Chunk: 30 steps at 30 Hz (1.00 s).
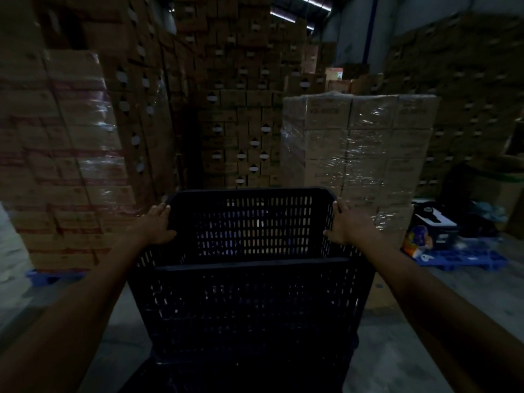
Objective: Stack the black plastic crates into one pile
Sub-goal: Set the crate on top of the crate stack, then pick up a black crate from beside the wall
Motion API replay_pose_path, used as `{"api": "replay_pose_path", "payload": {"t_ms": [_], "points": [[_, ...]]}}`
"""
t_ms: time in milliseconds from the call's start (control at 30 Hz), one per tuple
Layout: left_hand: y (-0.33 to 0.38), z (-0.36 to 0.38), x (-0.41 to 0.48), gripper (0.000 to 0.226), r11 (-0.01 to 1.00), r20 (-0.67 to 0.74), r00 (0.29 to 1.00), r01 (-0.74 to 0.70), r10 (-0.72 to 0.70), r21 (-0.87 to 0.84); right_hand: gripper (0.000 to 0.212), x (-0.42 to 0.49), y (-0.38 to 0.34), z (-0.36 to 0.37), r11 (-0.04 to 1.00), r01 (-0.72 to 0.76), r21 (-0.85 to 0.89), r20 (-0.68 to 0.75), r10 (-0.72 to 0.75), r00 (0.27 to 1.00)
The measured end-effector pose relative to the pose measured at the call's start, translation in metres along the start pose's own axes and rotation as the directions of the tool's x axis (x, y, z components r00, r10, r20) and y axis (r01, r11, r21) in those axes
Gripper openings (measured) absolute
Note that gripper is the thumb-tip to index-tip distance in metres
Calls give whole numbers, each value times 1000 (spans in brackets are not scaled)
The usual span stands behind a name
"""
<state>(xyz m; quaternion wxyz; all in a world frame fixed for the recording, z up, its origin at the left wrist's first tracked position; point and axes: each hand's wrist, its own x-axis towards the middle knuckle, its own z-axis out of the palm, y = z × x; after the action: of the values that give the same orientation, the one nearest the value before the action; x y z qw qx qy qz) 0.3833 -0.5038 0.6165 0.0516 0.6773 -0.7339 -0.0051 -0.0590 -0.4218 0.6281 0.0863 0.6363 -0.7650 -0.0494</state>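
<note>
A black slotted plastic crate (249, 222) fills the middle of the view, held up in front of me with its open top facing me. My left hand (158, 225) grips its left rim and my right hand (346, 225) grips its right rim. Directly below it stands a pile of black crates (249, 321), whose lower part is lost in the dark. I cannot tell whether the held crate is seated in the pile or just above it.
Tall stacks of cardboard boxes (232, 109) wall the back. A shrink-wrapped box pallet (363, 148) stands right of the crate, another (65, 165) on the left. A blue pallet (459, 256) with loose items lies on the concrete floor at right.
</note>
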Motion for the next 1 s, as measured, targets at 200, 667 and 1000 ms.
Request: {"api": "replay_pose_path", "payload": {"t_ms": [200,667,1000], "points": [[-37,-14,9,72,950,27,999,-20,30,-312,87,-12,-51,-30,986,28,166,30,-33,999],[-246,-60,-136,34,861,30,972,220,-233,-458,81,-85,-457,-147,702,474,531,-149,-474,868],[-390,193,-231,46,702,479,818,543,-318,-461,76,-162,-633,85,733,431,526,288,-630,721]]}}
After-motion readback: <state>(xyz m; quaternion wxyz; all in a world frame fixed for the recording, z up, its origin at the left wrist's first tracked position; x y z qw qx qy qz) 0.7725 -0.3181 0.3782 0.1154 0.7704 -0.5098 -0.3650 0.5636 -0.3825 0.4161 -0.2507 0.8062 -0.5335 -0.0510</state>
